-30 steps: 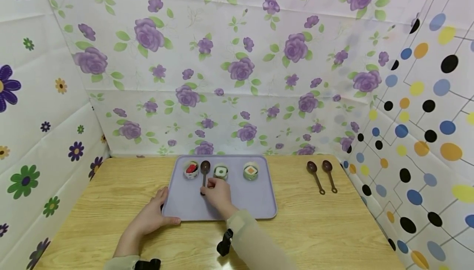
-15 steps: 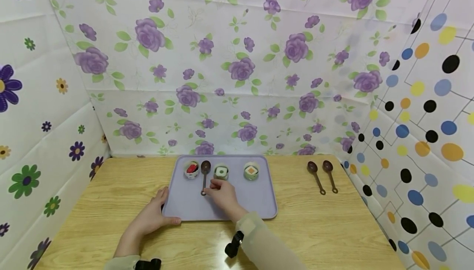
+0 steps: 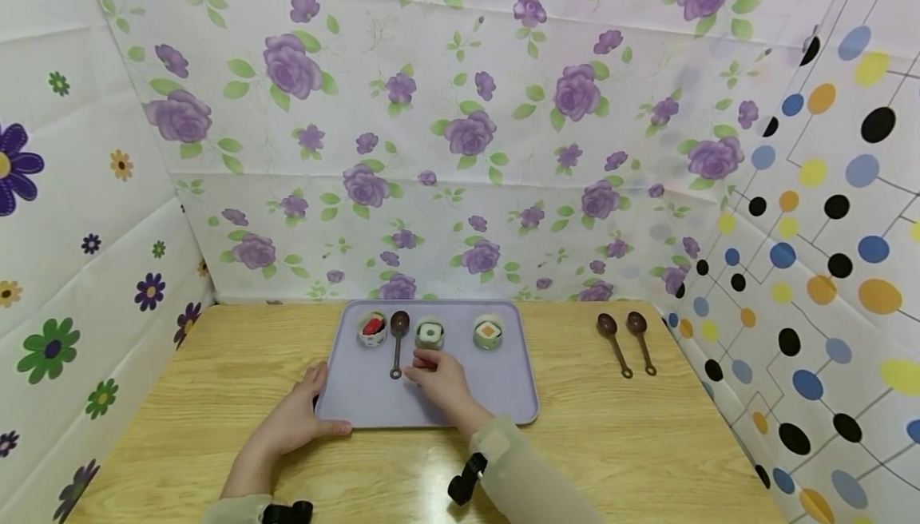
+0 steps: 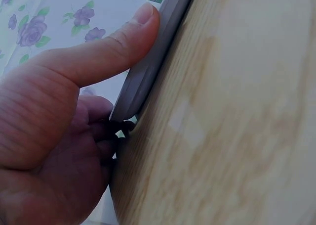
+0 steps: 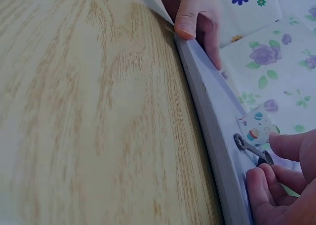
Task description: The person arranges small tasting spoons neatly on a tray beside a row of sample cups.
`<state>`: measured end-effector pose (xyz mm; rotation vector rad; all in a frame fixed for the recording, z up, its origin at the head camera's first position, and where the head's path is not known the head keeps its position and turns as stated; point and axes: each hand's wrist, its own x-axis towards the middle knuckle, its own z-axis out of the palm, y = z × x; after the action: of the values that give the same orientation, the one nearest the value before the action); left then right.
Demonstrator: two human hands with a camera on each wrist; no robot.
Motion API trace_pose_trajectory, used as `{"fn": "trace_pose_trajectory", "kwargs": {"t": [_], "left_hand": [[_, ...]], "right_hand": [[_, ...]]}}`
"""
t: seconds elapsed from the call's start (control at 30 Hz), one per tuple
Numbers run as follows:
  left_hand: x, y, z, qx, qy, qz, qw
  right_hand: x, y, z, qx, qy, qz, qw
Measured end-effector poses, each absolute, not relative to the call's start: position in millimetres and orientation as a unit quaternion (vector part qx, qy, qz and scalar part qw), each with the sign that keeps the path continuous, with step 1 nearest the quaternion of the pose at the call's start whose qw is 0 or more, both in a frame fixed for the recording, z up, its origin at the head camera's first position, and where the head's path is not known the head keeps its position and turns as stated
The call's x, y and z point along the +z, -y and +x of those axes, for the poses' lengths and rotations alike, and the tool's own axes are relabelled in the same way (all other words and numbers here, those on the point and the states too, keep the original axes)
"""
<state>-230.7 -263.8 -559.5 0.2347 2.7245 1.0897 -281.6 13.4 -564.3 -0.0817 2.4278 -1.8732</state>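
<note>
My left hand (image 3: 291,420) holds the near left corner of a lilac tray (image 3: 496,396), thumb along the front rim and fingers at the left side. On the tray a brown spoon (image 3: 398,348) lies bowl away from me, between a cup with a red piece (image 3: 373,328) and a green cup with a white square piece (image 3: 430,334). My right hand (image 3: 446,384) is over the tray just right of the spoon's handle, apart from it, with fingers loosely bent and nothing held. In the right wrist view the spoon (image 5: 249,148) shows beyond my right fingertips (image 5: 254,178).
Another green cup (image 3: 487,334) with a white and orange piece stands on the tray's right half. Two more brown spoons (image 3: 613,344) lie on the wooden table (image 3: 596,444) at the right. Patterned cloths (image 3: 460,132) enclose the back and sides.
My right hand has let go of the spoon's handle and drawn back to the right. The spoon stays between the two cups. My left hand has not moved.
</note>
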Motion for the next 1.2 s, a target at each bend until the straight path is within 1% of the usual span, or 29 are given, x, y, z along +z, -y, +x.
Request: {"fn": "trace_pose_trajectory", "kwargs": {"t": [0.37,0.57,0.7,0.8,0.83,1.2], "left_hand": [[-558,263,-231,0.377,-0.917,0.072,0.108],[-557,263,-231,0.381,-0.915,0.068,0.112],[-557,263,-230,0.380,-0.915,0.067,0.114],[-555,263,-230,0.381,-0.915,0.067,0.116],[-555,262,-229,0.382,-0.914,0.066,0.117],[-557,263,-229,0.385,-0.913,0.070,0.112]], "right_hand": [[-562,-21,-276,-0.619,-0.783,-0.040,0.046],[-559,-27,-276,-0.635,-0.769,-0.031,0.060],[-558,-34,-277,-0.654,-0.754,-0.026,0.056],[-556,-42,-276,-0.671,-0.739,-0.027,0.056],[-551,-45,-272,-0.675,-0.734,-0.030,0.059],[-550,-86,-271,-0.687,-0.719,-0.056,0.092]]}}
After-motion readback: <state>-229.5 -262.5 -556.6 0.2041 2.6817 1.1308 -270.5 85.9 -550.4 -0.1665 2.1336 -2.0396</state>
